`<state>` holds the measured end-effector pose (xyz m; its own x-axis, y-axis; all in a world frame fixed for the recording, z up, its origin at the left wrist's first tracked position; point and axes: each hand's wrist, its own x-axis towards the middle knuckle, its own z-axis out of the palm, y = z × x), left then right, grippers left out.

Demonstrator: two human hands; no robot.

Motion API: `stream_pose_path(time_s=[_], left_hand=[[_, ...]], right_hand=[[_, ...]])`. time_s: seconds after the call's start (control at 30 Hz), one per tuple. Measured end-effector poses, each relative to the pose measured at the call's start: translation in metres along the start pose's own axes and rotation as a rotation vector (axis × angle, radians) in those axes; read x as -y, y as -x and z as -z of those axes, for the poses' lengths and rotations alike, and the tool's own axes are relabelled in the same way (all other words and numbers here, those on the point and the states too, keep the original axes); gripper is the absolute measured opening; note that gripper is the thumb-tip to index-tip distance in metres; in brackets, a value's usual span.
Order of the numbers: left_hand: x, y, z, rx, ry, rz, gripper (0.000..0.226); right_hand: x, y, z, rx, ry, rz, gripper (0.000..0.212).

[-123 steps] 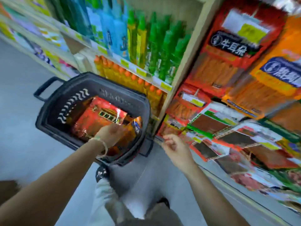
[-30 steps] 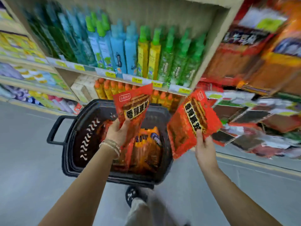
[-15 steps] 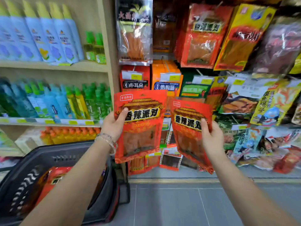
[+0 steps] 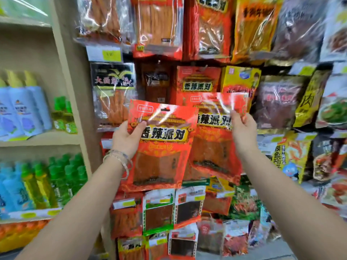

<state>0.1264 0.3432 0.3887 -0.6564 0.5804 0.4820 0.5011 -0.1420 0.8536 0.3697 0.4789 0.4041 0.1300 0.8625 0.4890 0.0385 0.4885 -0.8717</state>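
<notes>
Two matching red packets held up to the wall of hanging snacks (image 4: 277, 102).
Straight above and beyond the right packet (image 4: 216, 145), a same-label hanging packet (image 4: 197, 79), nearer the right hand (image 4: 243, 132) than the left hand (image 4: 127, 137); both held packets upright, long axis vertical, left packet (image 4: 161, 147) overlapping the right one's near face. Grips clamped: left pinching its packet's left edge, right pinching its packet's upper right edge.

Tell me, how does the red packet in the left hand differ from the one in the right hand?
The left packet lies in front, overlapping the right packet along its edge. The right packet is held higher than the left packet. The left hand grips its packet by the left edge; the right hand pinches its packet by the right edge. Both show the same red design and lettering.
</notes>
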Motion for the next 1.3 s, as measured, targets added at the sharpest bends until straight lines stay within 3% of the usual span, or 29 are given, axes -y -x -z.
stream_pose_path(time_s=[0.13, 0.4, 0.53, 0.63, 0.77, 0.83, 0.97, 1.03, 1.13, 1.23, 1.3], left_hand=[[0.004, -0.046, -0.023, 0.007, 0.067, -0.015, 0.041], [0.002, -0.099, -0.059, 0.048, 0.111, -0.023, 0.051], [-0.004, -0.11, -0.07, 0.063, 0.14, -0.033, 0.043], [-0.007, -0.115, -0.078, 0.064, 0.168, -0.024, 0.025], [-0.012, -0.117, -0.089, 0.069, 0.159, -0.031, 0.026], [-0.015, -0.117, -0.096, 0.056, 0.168, -0.024, 0.026], [-0.021, -0.116, -0.11, 0.043, 0.176, -0.019, 0.03], [-0.025, -0.115, -0.117, 0.049, 0.194, -0.024, 0.025], [-0.034, -0.114, -0.13, 0.081, 0.222, -0.037, 0.022], [-0.043, -0.112, -0.143, 0.103, 0.26, -0.054, 0.022], [-0.048, -0.112, -0.152, 0.135, 0.258, -0.076, 0.017]], right_hand=[[0.01, -0.051, -0.027, -0.029, -0.086, -0.001, 0.027], [0.017, -0.124, -0.066, 0.015, -0.163, -0.049, 0.012], [0.017, -0.149, -0.076, 0.049, -0.162, -0.11, 0.017], [0.009, -0.162, -0.08, 0.039, -0.131, -0.133, 0.019], [-0.007, -0.173, -0.08, 0.071, -0.148, -0.139, 0.018], [-0.014, -0.176, -0.081, 0.073, -0.113, -0.113, 0.014], [-0.028, -0.176, -0.075, -0.027, -0.005, 0.012, 0.044], [-0.031, -0.173, -0.068, -0.072, 0.028, 0.126, 0.04], [-0.034, -0.165, -0.064, 0.067, -0.075, 0.098, 0.017], [-0.033, -0.158, -0.064, 0.337, -0.249, -0.09, 0.03], [-0.03, -0.16, -0.062, 0.39, -0.289, -0.137, 0.036]])
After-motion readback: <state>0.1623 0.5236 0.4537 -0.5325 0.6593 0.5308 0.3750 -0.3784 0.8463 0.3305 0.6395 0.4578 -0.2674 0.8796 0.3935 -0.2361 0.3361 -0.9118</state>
